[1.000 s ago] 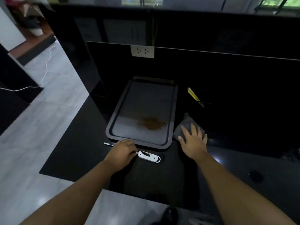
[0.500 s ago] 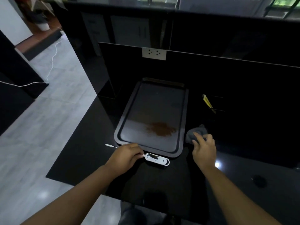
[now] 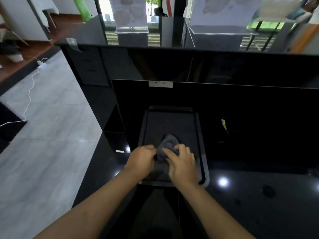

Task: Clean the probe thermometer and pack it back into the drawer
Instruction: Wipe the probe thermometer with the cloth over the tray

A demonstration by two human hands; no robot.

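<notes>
A: What is lying on the black table [image 3: 103, 169], taken from the largest item down?

B: A dark tray [image 3: 203, 169] is sitting at the near edge, and both hands are working over it. The left hand [image 3: 140, 161] is curling closed on the probe thermometer [image 3: 123, 151]; only the thin probe and its white tip are showing, sticking out to the left over the table. The white body is hidden inside the fist. The right hand [image 3: 181, 165] is pinching a grey cloth [image 3: 167, 147] between its fingers [image 3: 168, 153] and pressing it against the left fist.

A: What is the tray holding?

B: Nothing can be seen in it except the cloth bunched above its floor; the hands are covering the near half, so its contents there cannot be told.

A: Which step is in hand?

B: Judging by the cloth meeting the thermometer, the wiping is just getting under way. No open drawer is showing, so the packing is not yet begun.

A: What could go wrong from here?

B: The slim probe is pointing free past the fist, so a hard pull of the cloth along it could bend it or drag the instrument out of the grip onto the table. A hurried wipe may also be missing the tip, which is lying outside the cloth.
</notes>
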